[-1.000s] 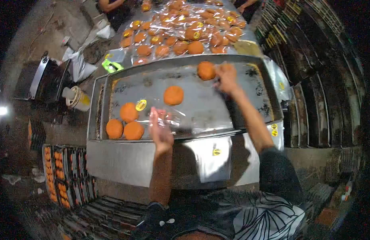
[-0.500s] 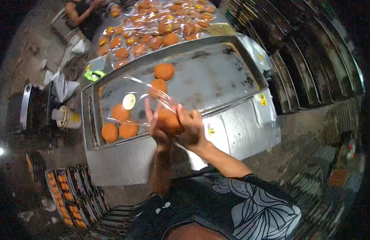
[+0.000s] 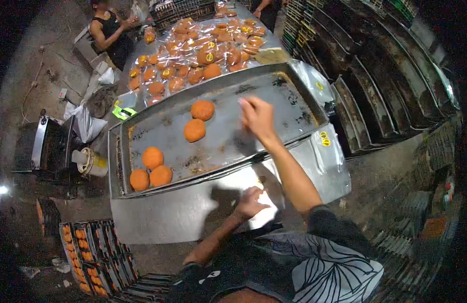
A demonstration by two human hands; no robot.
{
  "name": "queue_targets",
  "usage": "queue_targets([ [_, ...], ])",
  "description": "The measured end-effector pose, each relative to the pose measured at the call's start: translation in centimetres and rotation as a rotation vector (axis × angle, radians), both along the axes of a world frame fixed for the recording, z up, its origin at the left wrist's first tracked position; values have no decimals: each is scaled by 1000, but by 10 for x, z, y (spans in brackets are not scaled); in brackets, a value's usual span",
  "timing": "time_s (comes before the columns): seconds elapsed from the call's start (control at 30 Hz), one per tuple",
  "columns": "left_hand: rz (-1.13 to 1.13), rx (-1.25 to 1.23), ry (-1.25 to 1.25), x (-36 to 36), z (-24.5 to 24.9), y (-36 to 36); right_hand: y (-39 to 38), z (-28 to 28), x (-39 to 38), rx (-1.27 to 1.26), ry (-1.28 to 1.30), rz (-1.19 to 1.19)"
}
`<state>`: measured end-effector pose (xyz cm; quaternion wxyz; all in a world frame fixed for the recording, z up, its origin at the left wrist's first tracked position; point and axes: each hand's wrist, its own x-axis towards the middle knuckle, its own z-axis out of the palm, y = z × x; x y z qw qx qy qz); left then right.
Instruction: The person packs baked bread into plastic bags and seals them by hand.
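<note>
My left hand (image 3: 250, 203) is low over the steel table edge (image 3: 162, 217), fingers bent and partly spread, next to a small yellow sticker; whether it touches a plastic bag there I cannot tell. Raised above the right half of the metal tray (image 3: 228, 151), my right hand (image 3: 257, 117) has its fingers curled and blurred; nothing clear shows in it. Two round orange-brown buns (image 3: 195, 130) touch each other mid-tray. Three more buns (image 3: 153, 157) are clustered in the tray's left corner.
Bagged buns (image 3: 193, 55) are heaped behind the tray. A person (image 3: 108, 30) stands at the back left, another at the back. Clear bags (image 3: 324, 146) with yellow labels lie at right. Racks (image 3: 364, 101) stand right; a bucket (image 3: 94, 162) stands left.
The bun and clear bag have left my hands. My hands have parted: the left moved down to the table's front, the right up over the tray. The view has shifted, showing more of the back.
</note>
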<state>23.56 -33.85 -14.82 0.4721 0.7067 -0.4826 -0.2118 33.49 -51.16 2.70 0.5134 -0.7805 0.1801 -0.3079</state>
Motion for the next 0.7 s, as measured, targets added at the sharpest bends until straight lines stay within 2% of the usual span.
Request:
queue_targets([
  [0.03,-136,89,-173,-7,-21,-2,-3,5,19,-130,-157,74],
  [0.07,-211,53,-152,-12,-49,-6,-7,6,31,-262,-319,154],
  [0.13,-283,20,-138,-12,-109,-6,10,-14,-5,-484,-227,190],
  [0.17,-379,-3,-145,-6,-139,-9,20,-26,-49,-103,-2,400],
  [0.2,-474,-26,-148,-2,-153,-11,26,-53,-91,140,151,474],
  [0.23,-526,-59,-391,3,-123,-12,21,-95,-130,125,613,648],
  [0.27,-391,184,-110,11,-102,-9,27,-124,-179,414,463,729],
  [0.3,-251,416,176,16,-84,-9,26,-143,-209,389,686,880],
  [0.33,-241,405,182,12,-63,-10,34,-154,-228,324,657,834],
  [0.4,78,-50,408,-4,-25,-10,38,-156,-234,254,640,652],
  [0.43,98,-54,417,-11,-9,-18,35,-148,-231,241,648,522],
  [0.5,-125,90,236,-16,16,-33,24,-148,-234,249,416,505],
  [0.53,-126,-78,270,-16,-13,-33,19,-146,-246,234,527,488],
  [0.57,-104,-83,276,-21,-6,-33,17,-141,-259,211,638,469],
  [0.6,1,140,311,-28,0,-35,23,-140,-267,199,650,488],
  [0.63,101,361,346,-33,10,-36,32,-138,-274,37,641,273],
  [0.67,-12,267,184,-35,24,-36,39,-131,-273,-125,618,54],
  [0.7,-46,107,439,-39,41,-28,46,-122,-267,-143,621,61],
])
